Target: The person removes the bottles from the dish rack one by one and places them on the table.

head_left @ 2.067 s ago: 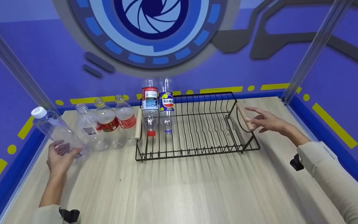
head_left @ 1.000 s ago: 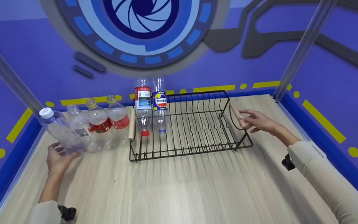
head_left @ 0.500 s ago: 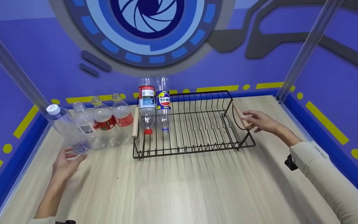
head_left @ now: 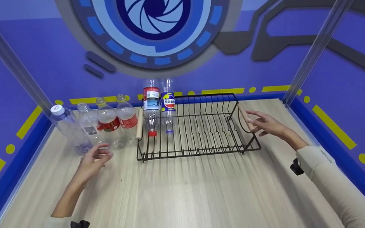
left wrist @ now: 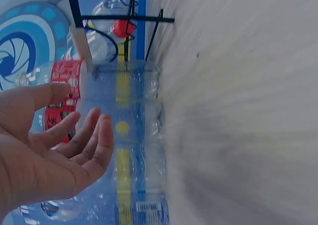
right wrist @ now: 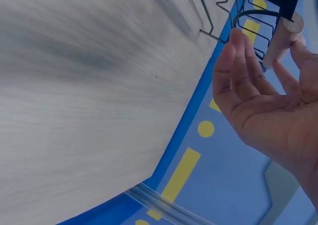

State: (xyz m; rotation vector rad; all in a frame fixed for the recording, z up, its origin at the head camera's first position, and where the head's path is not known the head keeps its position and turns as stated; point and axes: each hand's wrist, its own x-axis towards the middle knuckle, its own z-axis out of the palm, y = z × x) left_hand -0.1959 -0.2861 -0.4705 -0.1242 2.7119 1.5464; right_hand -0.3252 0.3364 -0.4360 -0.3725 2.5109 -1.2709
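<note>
My left hand (head_left: 91, 163) is in front of a row of clear plastic bottles, fingers loosely bent and holding nothing. The leftmost bottle (head_left: 71, 129) has a white cap and stands upright. Beside it stand an uncapped bottle (head_left: 90, 130) with a barcode label and two red-labelled bottles (head_left: 110, 126). In the left wrist view, the fingers overlap a red-labelled bottle (left wrist: 67, 76). At the right, my right hand (head_left: 270, 125) holds the wooden handle (head_left: 246, 117) of a black wire dish rack (head_left: 198, 155) between thumb and index finger; the other fingers are off it.
Inside the rack's left end, two bottles lean cap down: one with a red cap (head_left: 152, 109), one with a blue label (head_left: 169, 107). Blue-purple panels (head_left: 195, 76) enclose the wooden table (head_left: 185, 190) at the back and sides.
The left hand stood the white-capped bottle upright at the row's left end, let go of it and moved right. The right hand has stayed at the rack handle.
</note>
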